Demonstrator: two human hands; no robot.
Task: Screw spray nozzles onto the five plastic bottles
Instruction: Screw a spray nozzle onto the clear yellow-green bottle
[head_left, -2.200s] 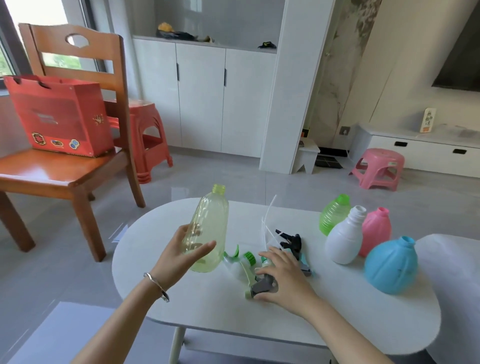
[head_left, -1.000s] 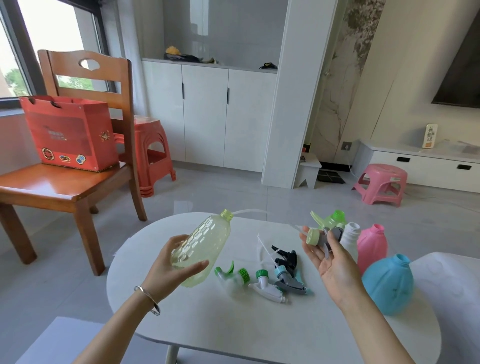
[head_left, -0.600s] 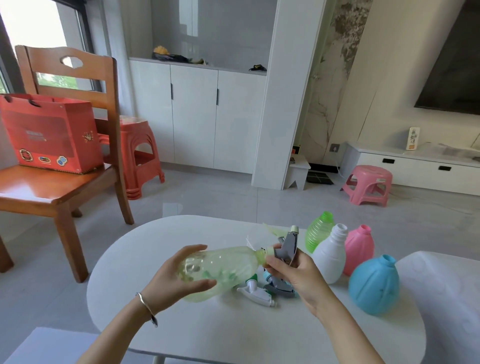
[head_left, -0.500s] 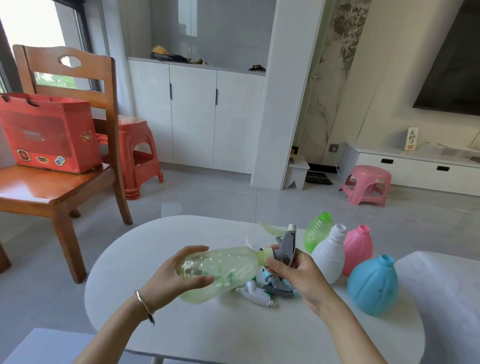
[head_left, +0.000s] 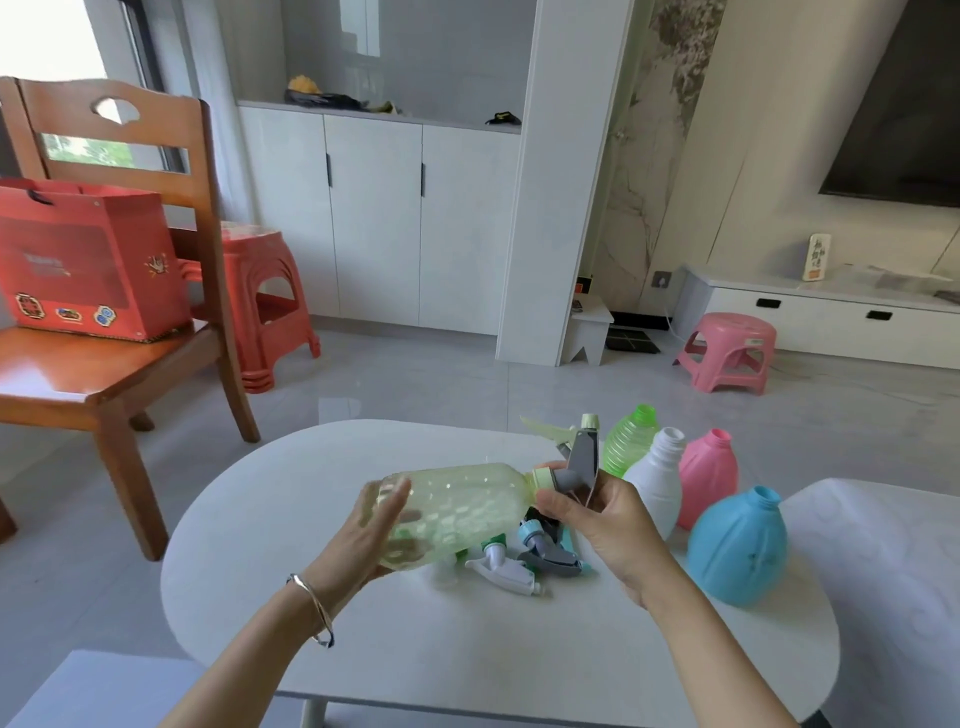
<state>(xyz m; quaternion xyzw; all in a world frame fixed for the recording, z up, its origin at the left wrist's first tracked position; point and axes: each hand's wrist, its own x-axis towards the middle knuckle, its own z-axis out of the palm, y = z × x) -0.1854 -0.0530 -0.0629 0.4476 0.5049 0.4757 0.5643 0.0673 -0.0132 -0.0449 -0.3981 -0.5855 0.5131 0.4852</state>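
Note:
My left hand (head_left: 363, 540) grips the base of a pale yellow-green clear bottle (head_left: 462, 506), held on its side above the white table (head_left: 467, 649), neck pointing right. My right hand (head_left: 597, 514) holds a grey spray nozzle (head_left: 579, 460) with a pale green collar pressed onto the bottle's neck. Under the bottle lie loose nozzles (head_left: 524, 558), white, grey and teal. At the right stand a green ribbed bottle (head_left: 628, 441), a white bottle (head_left: 657, 480), a pink bottle (head_left: 709, 473) and a blue round bottle (head_left: 737, 545), all with bare necks.
A wooden chair (head_left: 119, 312) carrying a red box (head_left: 88, 260) stands at the left, with a red stool (head_left: 265, 306) behind it. A pink stool (head_left: 730, 351) sits on the floor beyond the table. A white cushion (head_left: 893, 571) borders the table's right edge.
My right hand picked a nozzle off the table, lifted it and brought it to the bottle's neck. My left hand tipped the bottle from upright onto its side.

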